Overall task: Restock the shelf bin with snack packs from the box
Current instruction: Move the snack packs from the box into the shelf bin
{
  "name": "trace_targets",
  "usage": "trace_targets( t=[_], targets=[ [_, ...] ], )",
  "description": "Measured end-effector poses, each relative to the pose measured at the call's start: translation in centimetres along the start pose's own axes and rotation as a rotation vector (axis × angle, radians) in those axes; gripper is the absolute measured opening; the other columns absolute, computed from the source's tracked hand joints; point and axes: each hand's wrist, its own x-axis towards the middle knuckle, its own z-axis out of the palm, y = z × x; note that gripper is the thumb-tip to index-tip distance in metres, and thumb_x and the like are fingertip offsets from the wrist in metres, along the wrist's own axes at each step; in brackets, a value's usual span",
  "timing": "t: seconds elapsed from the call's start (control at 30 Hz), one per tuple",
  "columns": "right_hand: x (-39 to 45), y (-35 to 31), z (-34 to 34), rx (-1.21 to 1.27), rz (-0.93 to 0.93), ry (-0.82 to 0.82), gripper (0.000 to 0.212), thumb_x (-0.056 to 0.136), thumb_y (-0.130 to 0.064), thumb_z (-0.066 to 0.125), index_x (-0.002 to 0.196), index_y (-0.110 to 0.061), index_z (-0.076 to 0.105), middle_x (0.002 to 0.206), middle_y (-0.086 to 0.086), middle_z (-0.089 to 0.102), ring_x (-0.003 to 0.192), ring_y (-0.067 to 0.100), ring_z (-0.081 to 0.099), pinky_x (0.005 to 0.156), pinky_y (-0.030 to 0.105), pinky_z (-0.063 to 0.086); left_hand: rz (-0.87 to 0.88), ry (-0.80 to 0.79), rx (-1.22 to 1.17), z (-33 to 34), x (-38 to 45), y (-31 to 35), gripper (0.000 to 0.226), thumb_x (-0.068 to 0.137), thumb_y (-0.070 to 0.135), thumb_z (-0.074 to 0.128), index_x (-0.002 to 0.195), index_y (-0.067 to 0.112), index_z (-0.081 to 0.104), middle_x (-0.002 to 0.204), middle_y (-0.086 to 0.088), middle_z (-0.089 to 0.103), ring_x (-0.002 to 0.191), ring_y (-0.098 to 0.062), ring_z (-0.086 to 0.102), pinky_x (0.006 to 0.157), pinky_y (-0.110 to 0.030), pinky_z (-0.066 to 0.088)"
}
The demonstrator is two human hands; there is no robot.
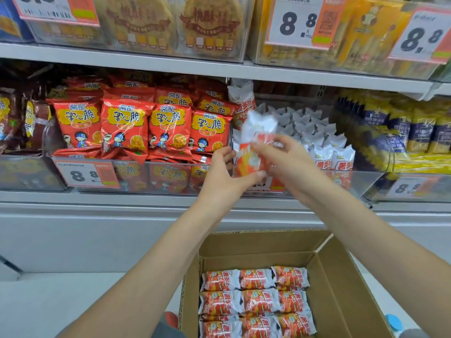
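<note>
A white and orange snack pack (pixel 253 145) is held upright in front of the clear shelf bin (pixel 361 181). My left hand (pixel 224 176) grips its lower part, thumb across the bottom. My right hand (pixel 285 162), blurred by motion, holds its right side with curled fingers. The bin holds several packs of the same kind (pixel 324 152) toward the back and right. Below, an open cardboard box (pixel 341 284) contains rows of the same packs (pixel 256 301).
Red snack bags (pixel 146 123) fill the bin to the left, behind a price tag (pixel 85 175). Yellow and blue packs (pixel 415 128) sit in the bin to the right. An upper shelf (pixel 170 64) carries biscuit boxes. A grey shelf base runs below.
</note>
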Motion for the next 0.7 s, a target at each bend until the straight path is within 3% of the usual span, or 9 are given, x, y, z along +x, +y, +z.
trace_targets(
  t=[0.07, 0.13, 0.27, 0.4, 0.57, 0.7],
  targets=[
    [2.1, -0.7, -0.6, -0.054, -0.118, 0.165, 0.047, 0.081, -0.029, 0.074, 0.119, -0.011, 0.051, 0.107, 0.005, 0.065, 0.091, 0.018, 0.067, 0.079, 0.032, 0.056, -0.009, -0.008, 0.062, 0.2, 0.2, -0.1, 0.078, 0.079, 0.025, 0.076, 0.141, 0.019, 0.030, 0.140, 0.004, 0.040, 0.126, -0.012, 0.040, 0.099, -0.026, 0.036],
    [3.9, -1.1, -0.7, -0.124, -0.242, 0.233, 0.049, 0.082, -0.025, 0.074, 0.120, -0.011, 0.049, 0.111, 0.004, 0.062, 0.096, 0.013, 0.064, 0.075, 0.021, 0.055, -0.031, 0.001, 0.091, 0.3, 0.4, -0.4, 0.072, 0.080, 0.024, 0.075, 0.139, 0.019, 0.033, 0.138, 0.000, 0.042, 0.124, -0.016, 0.042, 0.099, -0.030, 0.039],
    [6.6, -1.0, 0.1, -0.127, -0.392, 0.276, 0.048, 0.081, -0.016, 0.075, 0.119, -0.004, 0.047, 0.103, -0.001, 0.062, 0.085, -0.003, 0.061, 0.065, 0.011, 0.050, -0.061, 0.022, 0.088, 0.3, 0.7, -0.5, 0.062, 0.082, 0.018, 0.072, 0.134, 0.018, 0.037, 0.128, 0.001, 0.046, 0.115, -0.015, 0.046, 0.088, -0.027, 0.039],
    [8.6, 0.4, 1.2, -0.385, -0.346, 0.263, 0.051, 0.079, -0.036, 0.075, 0.119, -0.013, 0.052, 0.106, -0.006, 0.062, 0.094, 0.006, 0.060, 0.083, 0.022, 0.051, -0.089, 0.018, 0.093, 0.3, 0.9, -0.9, 0.062, 0.081, 0.017, 0.073, 0.132, 0.016, 0.038, 0.124, -0.003, 0.046, 0.112, -0.015, 0.046, 0.083, -0.025, 0.038],
    [9.5, 1.1, 1.3, -0.635, -0.320, 0.251, 0.052, 0.079, -0.048, 0.071, 0.114, -0.011, 0.059, 0.108, 0.001, 0.067, 0.094, 0.012, 0.062, 0.078, 0.023, 0.049, -0.109, 0.033, 0.116, 0.5, 1.1, -1.3, 0.063, 0.080, 0.018, 0.074, 0.132, 0.016, 0.038, 0.124, -0.004, 0.047, 0.110, -0.015, 0.047, 0.082, -0.026, 0.038],
    [9.9, 1.1, 1.6, -0.772, -0.207, 0.180, 0.064, 0.083, -0.055, 0.062, 0.122, -0.006, 0.048, 0.123, 0.013, 0.057, 0.111, 0.026, 0.056, 0.092, 0.037, 0.048, -0.113, 0.026, 0.127, 0.8, 1.1, -1.2, 0.063, 0.081, 0.016, 0.073, 0.133, 0.017, 0.037, 0.120, -0.002, 0.048, 0.094, -0.007, 0.051, 0.072, -0.019, 0.040]
  ],
)
